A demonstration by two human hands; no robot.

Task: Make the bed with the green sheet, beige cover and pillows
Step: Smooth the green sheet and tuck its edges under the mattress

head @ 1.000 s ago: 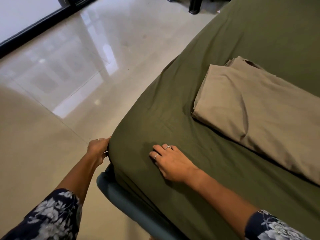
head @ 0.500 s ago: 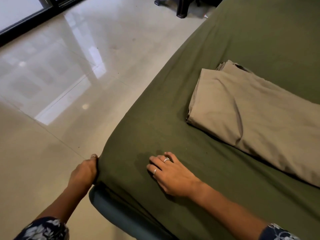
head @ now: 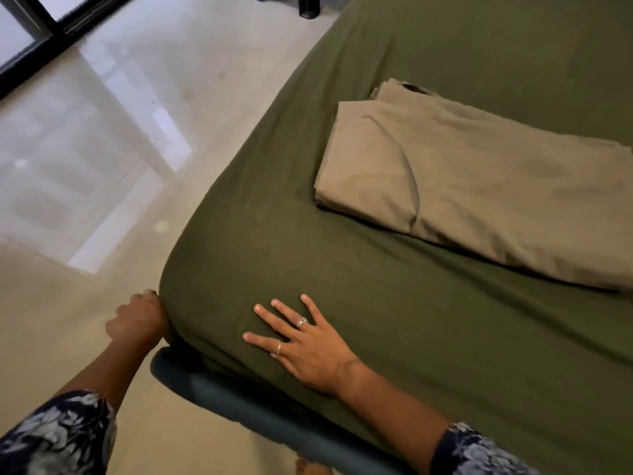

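Fingers (head: pixel 274 306) of the right hand (head: pixel 305 347) are spread out straight and are pressed flat on the green sheet (head: pixel 428 337), with nothing held in that grip. Two rings are seen on this hand. Just to its left, the left hand (head: pixel 140 318) is pushed against the rounded corner of the bed; its fingers are hidden behind the sheet's edge, so it cannot be told how far that grip is closed. Beyond the right hand, further up the bed and to the right, the beige cover (head: pixel 479 186) is laid folded on the sheet. Below both hands, a blue-grey bed frame (head: pixel 239 409) is seen. Left of the left hand, the shiny floor (head: pixel 85 166) is seen.
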